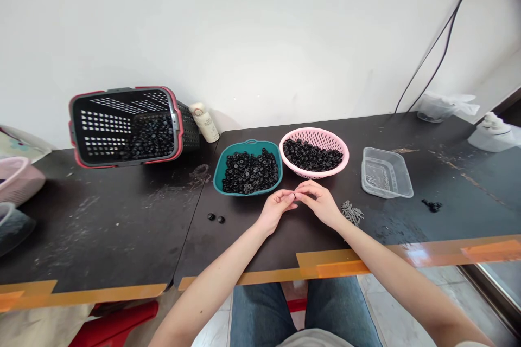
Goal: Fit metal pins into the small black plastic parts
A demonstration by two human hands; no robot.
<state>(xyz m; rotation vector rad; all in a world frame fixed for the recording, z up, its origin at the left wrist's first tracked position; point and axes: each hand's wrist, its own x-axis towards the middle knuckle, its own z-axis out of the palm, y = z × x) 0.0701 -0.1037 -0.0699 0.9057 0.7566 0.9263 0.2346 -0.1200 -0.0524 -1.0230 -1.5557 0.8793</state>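
Note:
My left hand [275, 207] and my right hand [319, 200] meet fingertip to fingertip over the black table [122, 227], just in front of two bowls. Both hands are pinched on a tiny dark part that I cannot make out. Right behind them stand a teal bowl [222, 173] and a pink colander [313, 134], each holding many small black round parts. A little heap of small metal screws [352, 211] lies beside my right wrist.
A clear plastic tray [386, 176] with several screws sits to the right. Two loose black parts [215, 218] lie to the left. A black-and-red basket [126, 126] lies tipped on its side at the back left. A white bottle [205, 122] leans on the wall.

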